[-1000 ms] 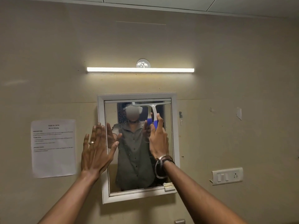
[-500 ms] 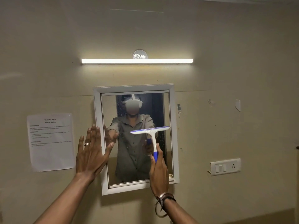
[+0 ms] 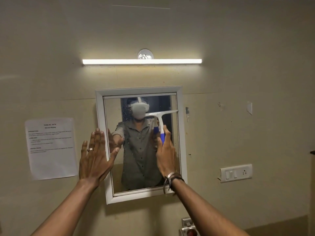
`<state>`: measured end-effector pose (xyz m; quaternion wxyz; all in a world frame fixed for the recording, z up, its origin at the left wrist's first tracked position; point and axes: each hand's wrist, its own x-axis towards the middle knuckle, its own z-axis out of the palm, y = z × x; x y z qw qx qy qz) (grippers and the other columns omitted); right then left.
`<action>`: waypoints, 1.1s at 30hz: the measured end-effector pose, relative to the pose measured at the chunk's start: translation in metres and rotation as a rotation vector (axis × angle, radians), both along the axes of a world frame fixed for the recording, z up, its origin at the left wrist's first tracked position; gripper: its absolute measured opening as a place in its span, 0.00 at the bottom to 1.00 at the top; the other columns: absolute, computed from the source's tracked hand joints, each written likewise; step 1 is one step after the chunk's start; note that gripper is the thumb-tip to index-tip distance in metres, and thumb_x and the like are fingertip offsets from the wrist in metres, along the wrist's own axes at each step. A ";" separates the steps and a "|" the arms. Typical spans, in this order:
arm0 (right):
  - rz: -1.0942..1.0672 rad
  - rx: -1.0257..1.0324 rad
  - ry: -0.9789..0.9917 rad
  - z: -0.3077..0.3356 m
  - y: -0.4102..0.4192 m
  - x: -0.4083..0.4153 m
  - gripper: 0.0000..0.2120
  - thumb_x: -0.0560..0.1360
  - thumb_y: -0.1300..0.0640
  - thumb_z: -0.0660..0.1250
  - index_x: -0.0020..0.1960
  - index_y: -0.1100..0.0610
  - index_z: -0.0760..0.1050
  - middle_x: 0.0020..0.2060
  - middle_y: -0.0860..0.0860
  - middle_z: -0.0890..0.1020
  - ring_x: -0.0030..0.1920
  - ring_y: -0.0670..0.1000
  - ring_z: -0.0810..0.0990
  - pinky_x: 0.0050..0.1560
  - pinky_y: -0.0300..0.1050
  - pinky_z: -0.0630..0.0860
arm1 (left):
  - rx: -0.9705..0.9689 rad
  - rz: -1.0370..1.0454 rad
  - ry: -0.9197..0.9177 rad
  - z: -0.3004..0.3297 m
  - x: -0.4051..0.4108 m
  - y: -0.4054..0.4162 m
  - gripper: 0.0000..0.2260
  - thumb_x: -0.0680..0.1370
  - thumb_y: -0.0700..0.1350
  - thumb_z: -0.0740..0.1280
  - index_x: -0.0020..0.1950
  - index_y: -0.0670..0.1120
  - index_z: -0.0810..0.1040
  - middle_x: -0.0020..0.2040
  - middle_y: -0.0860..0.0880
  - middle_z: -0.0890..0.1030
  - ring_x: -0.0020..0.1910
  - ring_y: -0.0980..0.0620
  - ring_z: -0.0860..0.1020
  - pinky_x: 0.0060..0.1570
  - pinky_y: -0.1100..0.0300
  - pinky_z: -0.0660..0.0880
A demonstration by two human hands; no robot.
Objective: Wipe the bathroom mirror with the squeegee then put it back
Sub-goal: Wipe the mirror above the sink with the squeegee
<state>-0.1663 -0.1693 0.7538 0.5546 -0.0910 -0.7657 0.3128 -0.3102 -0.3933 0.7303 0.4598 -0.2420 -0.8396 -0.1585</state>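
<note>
A white-framed mirror (image 3: 100, 133) hangs on the beige wall, its glass speckled with droplets left of centre. My right hand (image 3: 166, 155) grips the blue handle of a white squeegee (image 3: 161, 116). The squeegee's blade lies nearly level against the upper right part of the glass, reaching the right frame. My left hand (image 3: 95, 159) is flat, fingers spread, pressed on the mirror's left frame edge, holding nothing. The glass reflects a person wearing a headset.
A lit tube light (image 3: 142, 61) is mounted above the mirror. A paper notice (image 3: 51, 149) is taped to the wall at left. A switch plate (image 3: 236, 173) sits at right, and a metal fitting (image 3: 189, 227) shows below the mirror.
The squeegee went from the mirror's top down to mid-height, then back up to the upper right. My left hand stayed flat on the left frame.
</note>
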 end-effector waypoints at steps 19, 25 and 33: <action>0.113 -0.074 0.102 -0.011 -0.035 0.001 0.26 0.81 0.52 0.56 0.75 0.40 0.50 0.43 0.50 0.77 0.33 0.47 0.79 0.32 0.37 0.77 | -0.005 0.029 0.006 0.002 0.000 -0.012 0.41 0.83 0.70 0.43 0.88 0.46 0.44 0.89 0.45 0.46 0.88 0.46 0.48 0.85 0.41 0.49; 0.063 0.035 0.148 0.071 -0.041 -0.027 0.23 0.82 0.53 0.59 0.72 0.44 0.51 0.38 0.53 0.76 0.29 0.44 0.75 0.30 0.36 0.74 | -0.044 0.113 0.057 0.004 0.007 -0.026 0.41 0.83 0.68 0.48 0.87 0.40 0.51 0.87 0.41 0.53 0.86 0.42 0.55 0.83 0.43 0.49; 0.075 -0.019 0.054 0.011 -0.050 -0.021 0.24 0.81 0.53 0.59 0.73 0.44 0.53 0.37 0.48 0.75 0.30 0.45 0.78 0.32 0.42 0.79 | -0.023 0.122 0.012 -0.007 0.004 -0.050 0.41 0.83 0.70 0.43 0.87 0.43 0.49 0.88 0.42 0.51 0.87 0.43 0.54 0.84 0.38 0.55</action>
